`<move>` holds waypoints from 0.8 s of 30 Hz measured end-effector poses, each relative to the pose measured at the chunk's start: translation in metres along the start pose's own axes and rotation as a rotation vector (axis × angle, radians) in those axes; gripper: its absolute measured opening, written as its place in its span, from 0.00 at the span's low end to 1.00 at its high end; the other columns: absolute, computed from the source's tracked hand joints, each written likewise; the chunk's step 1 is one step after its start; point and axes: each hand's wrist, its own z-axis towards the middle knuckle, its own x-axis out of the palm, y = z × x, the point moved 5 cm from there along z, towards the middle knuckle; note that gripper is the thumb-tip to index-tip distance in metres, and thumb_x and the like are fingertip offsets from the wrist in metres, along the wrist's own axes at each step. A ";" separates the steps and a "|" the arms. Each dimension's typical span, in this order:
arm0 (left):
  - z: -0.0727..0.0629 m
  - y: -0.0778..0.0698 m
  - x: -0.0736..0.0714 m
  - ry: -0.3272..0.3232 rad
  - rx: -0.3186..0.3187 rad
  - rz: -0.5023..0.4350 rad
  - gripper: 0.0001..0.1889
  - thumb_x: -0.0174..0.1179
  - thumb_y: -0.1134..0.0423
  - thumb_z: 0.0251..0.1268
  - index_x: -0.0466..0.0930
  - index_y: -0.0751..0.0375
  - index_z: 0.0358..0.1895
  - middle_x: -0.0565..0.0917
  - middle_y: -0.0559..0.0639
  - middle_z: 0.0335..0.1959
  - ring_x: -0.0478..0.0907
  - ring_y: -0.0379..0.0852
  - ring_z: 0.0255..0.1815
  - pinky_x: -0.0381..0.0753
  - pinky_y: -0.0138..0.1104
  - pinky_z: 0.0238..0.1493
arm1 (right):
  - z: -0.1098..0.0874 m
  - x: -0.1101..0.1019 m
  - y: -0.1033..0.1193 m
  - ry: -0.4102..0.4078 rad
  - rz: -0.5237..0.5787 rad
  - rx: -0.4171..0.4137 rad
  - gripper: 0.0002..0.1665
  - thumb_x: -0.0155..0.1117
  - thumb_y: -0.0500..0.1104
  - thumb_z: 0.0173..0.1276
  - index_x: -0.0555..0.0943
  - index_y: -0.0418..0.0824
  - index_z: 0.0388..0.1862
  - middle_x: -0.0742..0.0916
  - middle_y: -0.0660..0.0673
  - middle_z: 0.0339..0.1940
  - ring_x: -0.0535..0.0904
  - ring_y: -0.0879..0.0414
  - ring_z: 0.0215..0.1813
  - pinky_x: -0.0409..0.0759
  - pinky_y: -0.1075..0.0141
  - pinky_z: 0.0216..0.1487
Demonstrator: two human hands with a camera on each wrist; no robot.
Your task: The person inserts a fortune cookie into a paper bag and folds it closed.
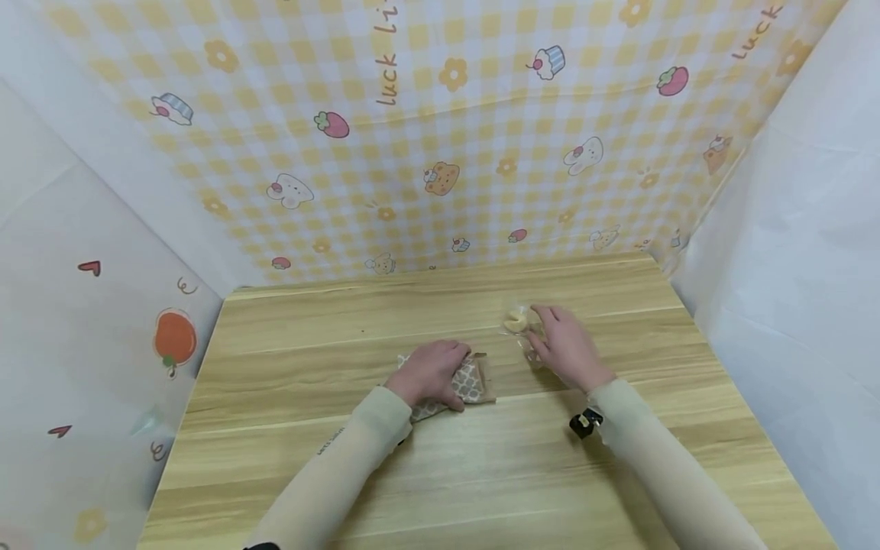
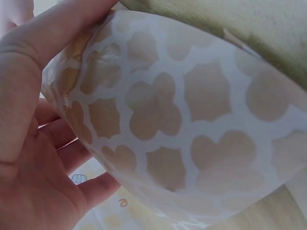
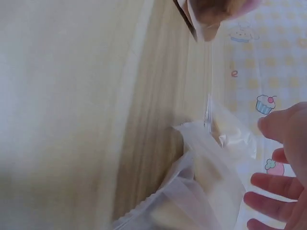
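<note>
My left hand [image 1: 431, 373] grips a paper bag [image 1: 470, 382] with a white and grey-brown lattice pattern, lying on the table. The left wrist view shows the thumb across the near face of the bag [image 2: 182, 110] and the fingers behind it. To the right, my right hand [image 1: 567, 347] is beside a fortune cookie [image 1: 515, 321] in a clear wrapper, its fingers spread. Clear wrapped packets [image 3: 211, 172] lie together in the right wrist view, with a gap between them and the fingertips. Part of the bag is hidden under the left hand.
The wood-grain table [image 1: 275, 458] reaches back to a yellow checked cloth [image 1: 385, 153] printed with cakes and strawberries. White sheets hang at the left [image 1: 69, 229] and right [image 1: 791, 229] sides. A small black device [image 1: 586, 422] sits at the right wrist.
</note>
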 end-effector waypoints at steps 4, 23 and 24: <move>0.000 0.001 -0.001 -0.003 -0.003 0.014 0.54 0.87 0.44 0.39 0.71 0.60 0.72 0.81 0.53 0.67 0.78 0.51 0.67 0.75 0.42 0.71 | 0.012 0.004 -0.002 0.023 -0.015 0.020 0.35 0.66 0.48 0.76 0.70 0.29 0.73 0.85 0.27 0.56 0.82 0.32 0.56 0.83 0.38 0.54; 0.002 0.003 0.002 -0.003 -0.003 0.007 0.52 0.86 0.43 0.41 0.72 0.58 0.72 0.81 0.51 0.66 0.79 0.50 0.66 0.77 0.42 0.70 | 0.043 0.019 0.003 0.260 -0.029 -0.174 0.49 0.74 0.20 0.51 0.77 0.40 0.74 0.67 0.32 0.82 0.75 0.26 0.69 0.82 0.39 0.61; 0.002 0.003 0.002 -0.005 -0.005 0.011 0.52 0.86 0.42 0.41 0.72 0.58 0.71 0.81 0.51 0.66 0.79 0.50 0.66 0.77 0.42 0.70 | 0.043 0.020 0.004 0.261 -0.031 -0.185 0.48 0.75 0.21 0.51 0.77 0.39 0.74 0.69 0.32 0.81 0.75 0.27 0.68 0.81 0.38 0.63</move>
